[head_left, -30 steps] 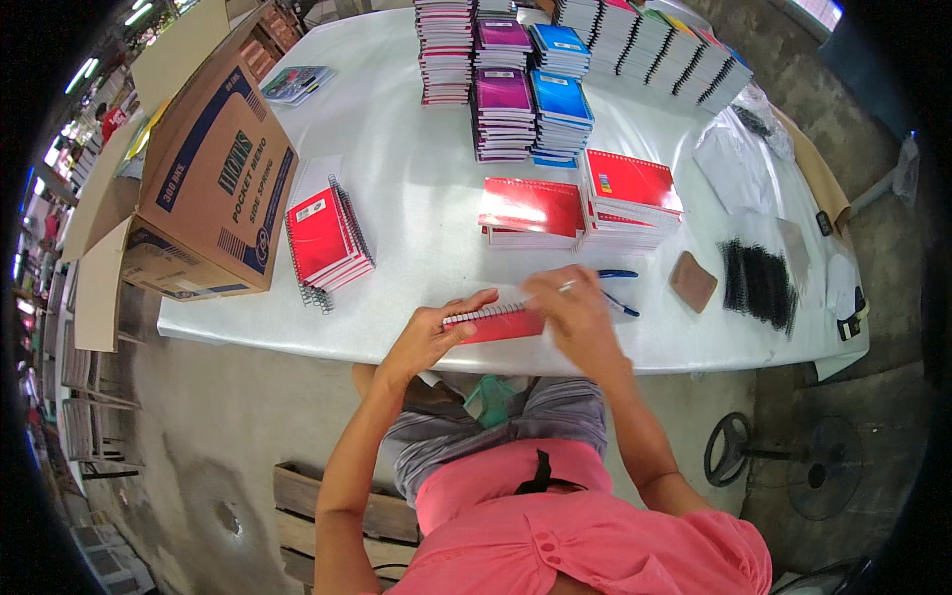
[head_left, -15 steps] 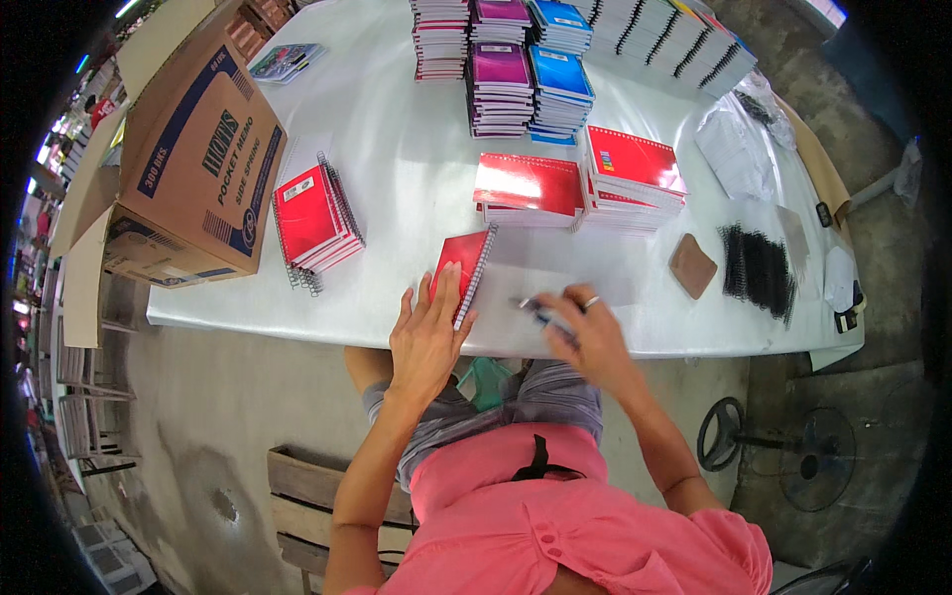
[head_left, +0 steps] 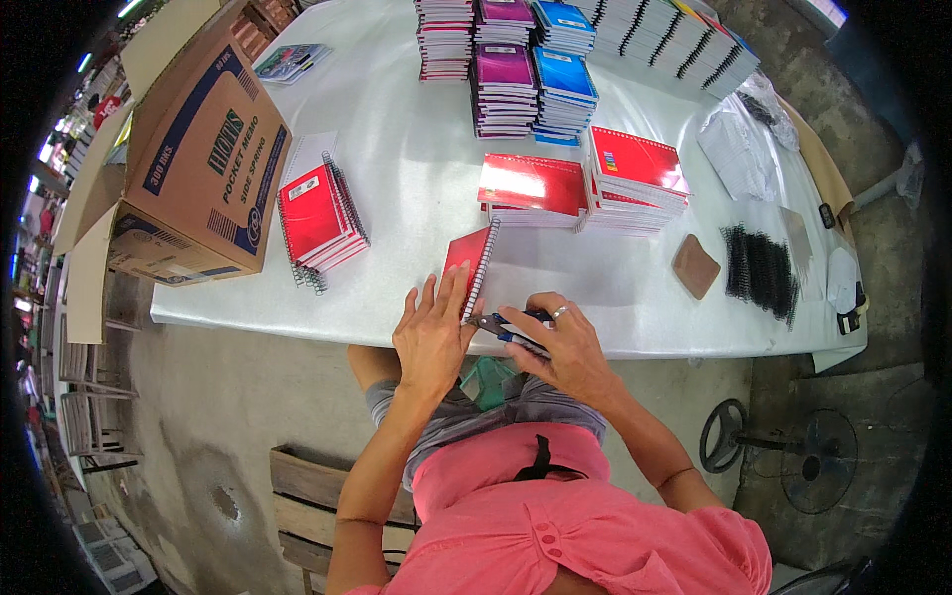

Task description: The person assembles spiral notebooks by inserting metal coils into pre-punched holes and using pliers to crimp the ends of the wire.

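Note:
A red spiral notebook [head_left: 468,254] lies at the table's near edge, slightly tilted, its coil along the right side. My left hand [head_left: 428,332] rests on its lower part with fingers stretched out, pressing it against the tabletop. In my right hand [head_left: 573,352] is a pair of pliers [head_left: 488,322] with dark blue handles. The jaws meet the lower end of the notebook's coil, close to my left thumb; whether they bite the wire I cannot tell. Left of my hands sits a small pile of red spiral notebooks [head_left: 315,220], coils turned both ways.
Red punched notebooks without coils [head_left: 635,164] are stacked beyond my right hand. To the right lie a brown block [head_left: 695,266] and black coils [head_left: 760,273]. A cardboard carton [head_left: 198,178] stands at left. Purple notebooks [head_left: 503,67] and blue notebooks [head_left: 565,74] are piled at the back.
My right hand has moved left with the pliers, bringing their jaws to the coil's lower end. The left hand stays on the notebook.

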A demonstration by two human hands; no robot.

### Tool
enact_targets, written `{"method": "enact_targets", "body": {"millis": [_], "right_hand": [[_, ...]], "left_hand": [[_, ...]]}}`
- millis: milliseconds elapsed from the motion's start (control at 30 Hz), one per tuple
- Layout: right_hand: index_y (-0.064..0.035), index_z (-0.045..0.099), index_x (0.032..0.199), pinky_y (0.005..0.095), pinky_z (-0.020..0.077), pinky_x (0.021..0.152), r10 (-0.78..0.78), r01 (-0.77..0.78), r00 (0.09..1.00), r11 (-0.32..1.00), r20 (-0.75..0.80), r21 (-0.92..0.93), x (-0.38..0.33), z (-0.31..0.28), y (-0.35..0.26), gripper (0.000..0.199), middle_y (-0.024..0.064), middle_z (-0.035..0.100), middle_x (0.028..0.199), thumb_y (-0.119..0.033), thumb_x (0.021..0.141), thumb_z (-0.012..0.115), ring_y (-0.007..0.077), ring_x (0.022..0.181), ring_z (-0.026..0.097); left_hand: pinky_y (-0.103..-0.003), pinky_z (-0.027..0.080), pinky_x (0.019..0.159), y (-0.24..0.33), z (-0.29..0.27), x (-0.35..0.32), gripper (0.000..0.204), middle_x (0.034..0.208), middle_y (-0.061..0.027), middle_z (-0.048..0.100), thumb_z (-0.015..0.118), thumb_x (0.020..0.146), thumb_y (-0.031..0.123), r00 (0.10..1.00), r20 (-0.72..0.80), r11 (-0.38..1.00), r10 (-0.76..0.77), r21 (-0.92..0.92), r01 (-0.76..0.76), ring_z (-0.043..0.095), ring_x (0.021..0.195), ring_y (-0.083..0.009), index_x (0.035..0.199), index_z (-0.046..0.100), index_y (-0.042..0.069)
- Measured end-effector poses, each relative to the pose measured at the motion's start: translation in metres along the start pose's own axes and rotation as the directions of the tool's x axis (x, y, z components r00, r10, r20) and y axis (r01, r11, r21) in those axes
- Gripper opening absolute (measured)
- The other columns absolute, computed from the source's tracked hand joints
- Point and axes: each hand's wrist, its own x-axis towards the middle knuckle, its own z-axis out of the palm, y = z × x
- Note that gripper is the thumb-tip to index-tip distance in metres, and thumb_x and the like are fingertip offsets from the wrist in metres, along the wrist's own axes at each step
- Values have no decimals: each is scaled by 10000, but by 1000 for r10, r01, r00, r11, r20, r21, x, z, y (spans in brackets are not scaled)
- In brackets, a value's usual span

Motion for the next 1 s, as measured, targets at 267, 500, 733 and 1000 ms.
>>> {"method": "enact_targets", "body": {"millis": [267, 500, 733, 1000], "right_hand": [[-52, 634, 1163, 322, 485, 624, 222, -692, 682, 506, 697, 515, 16, -20, 12, 295, 135, 612, 926, -242, 940, 603, 218, 695, 587], [-73, 621, 1194, 402, 463, 816, 295, -300, 940, 954, 170, 0, 7, -28, 72, 328, 141, 577, 984, -224, 903, 633, 301, 887, 577], [-111, 614, 1228, 467, 413, 865, 220, -193, 975, 916, 35, -352, -7, -14, 108, 423, 161, 530, 1093, -267, 841, 683, 348, 1002, 522], [-104, 613, 1246, 447, 391, 865, 289, -269, 957, 869, -17, -416, -18, -27, 121, 449, 153, 540, 1118, -253, 829, 690, 336, 1023, 505]], "left_hand": [[-467, 440, 1012, -2, -17, -2, 546, 1282, -108, 613, 664, 878, 220, 994, -49, 989, 94, 118, -88, 591, 1167, -330, 1374, 483, 80], [-455, 470, 975, -49, -79, 43, 453, 1149, -142, 674, 671, 886, 230, 916, -388, 951, 105, 307, 20, 644, 1093, -285, 1296, 576, 64], [-493, 519, 899, -135, -61, 86, 584, 1318, -209, 571, 631, 882, 429, 965, -237, 760, -112, 605, 237, 588, 1127, -451, 1318, 548, 48], [-513, 534, 862, -114, -60, 92, 654, 1376, -237, 511, 604, 875, 516, 908, 40, 845, -416, 387, 370, 544, 1161, -517, 1328, 534, 49]]}}
